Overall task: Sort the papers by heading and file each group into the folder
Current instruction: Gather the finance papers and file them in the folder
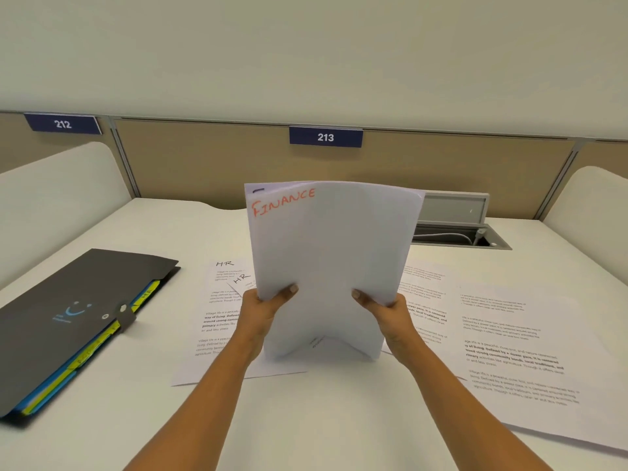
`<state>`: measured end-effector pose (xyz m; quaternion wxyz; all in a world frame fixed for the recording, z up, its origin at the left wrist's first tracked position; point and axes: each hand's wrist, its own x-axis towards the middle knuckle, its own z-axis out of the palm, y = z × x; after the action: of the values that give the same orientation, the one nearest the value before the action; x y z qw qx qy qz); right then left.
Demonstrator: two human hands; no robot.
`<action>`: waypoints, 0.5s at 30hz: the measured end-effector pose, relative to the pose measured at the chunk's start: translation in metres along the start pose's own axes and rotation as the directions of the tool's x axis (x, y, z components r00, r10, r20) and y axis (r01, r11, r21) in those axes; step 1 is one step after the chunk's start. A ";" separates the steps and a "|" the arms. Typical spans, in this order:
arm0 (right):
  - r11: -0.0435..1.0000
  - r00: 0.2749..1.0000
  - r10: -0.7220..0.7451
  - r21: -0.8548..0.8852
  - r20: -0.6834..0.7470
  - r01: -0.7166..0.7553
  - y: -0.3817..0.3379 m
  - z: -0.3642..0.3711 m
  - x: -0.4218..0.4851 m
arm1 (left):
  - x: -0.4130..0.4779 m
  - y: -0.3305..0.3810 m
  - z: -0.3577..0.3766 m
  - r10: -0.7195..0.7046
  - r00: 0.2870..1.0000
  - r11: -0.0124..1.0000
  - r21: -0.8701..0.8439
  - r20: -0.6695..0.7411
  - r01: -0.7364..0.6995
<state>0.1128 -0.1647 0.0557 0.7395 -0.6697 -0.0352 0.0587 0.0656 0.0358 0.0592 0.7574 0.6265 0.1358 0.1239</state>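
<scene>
While my left hand (268,305) and right hand (384,309) each pinch a lower edge of the FINANCE stack (331,263), held upright above the tabletop (306,413), I judge I'm squaring it; next it goes into the folder (78,321) at left.

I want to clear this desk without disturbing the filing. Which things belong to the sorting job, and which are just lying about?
Part of the job:
Finance stack, held upright by the left hand and right hand
HR sheets
printed sheets on the right
grey folder

Just lying about:
open cable hatch
desk number sign
</scene>
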 end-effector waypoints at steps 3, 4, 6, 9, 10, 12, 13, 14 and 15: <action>0.999 1.000 0.015 -0.044 0.004 -0.015 0.002 0.001 0.002 | -0.002 -0.002 -0.005 -0.018 1.000 0.999 0.049 -0.004 0.018; 0.998 1.000 0.016 -0.056 0.008 -0.016 -0.001 0.002 0.004 | -0.001 0.001 -0.006 -0.015 1.000 0.998 0.063 -0.015 0.016; 0.995 0.999 0.020 -0.095 0.036 -0.016 -0.007 0.007 0.007 | -0.001 0.008 -0.010 -0.006 0.999 0.997 0.071 -0.040 0.009; 0.983 0.994 0.024 -0.183 0.109 -0.003 -0.016 0.022 0.012 | -0.004 0.020 -0.022 0.018 0.997 0.996 0.088 -0.075 -0.012; 0.979 0.991 0.025 -0.205 0.134 0.003 -0.018 0.029 0.013 | -0.005 0.024 -0.029 0.023 0.995 0.996 0.093 -0.092 -0.014; 0.968 0.983 0.036 -0.249 0.177 0.009 -0.021 0.042 0.015 | -0.007 0.027 -0.045 0.027 0.991 0.995 0.098 -0.132 -0.014; 0.967 0.979 0.040 -0.255 0.201 0.013 -0.021 0.050 0.015 | -0.009 0.029 -0.055 0.024 0.987 0.994 0.105 -0.157 -0.007; 0.967 0.973 0.047 -0.254 0.224 0.011 -0.019 0.056 0.015 | -0.011 0.030 -0.065 0.019 0.983 0.993 0.116 -0.184 0.002; 0.968 0.967 0.060 -0.251 0.249 0.005 -0.018 0.064 0.014 | -0.013 0.031 -0.076 0.019 0.976 0.992 0.128 -0.216 0.009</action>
<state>0.1186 -0.1013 0.0793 0.6379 -0.7446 -0.1276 0.1496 0.0253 0.1062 0.0767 0.6961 0.6568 0.2238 0.1844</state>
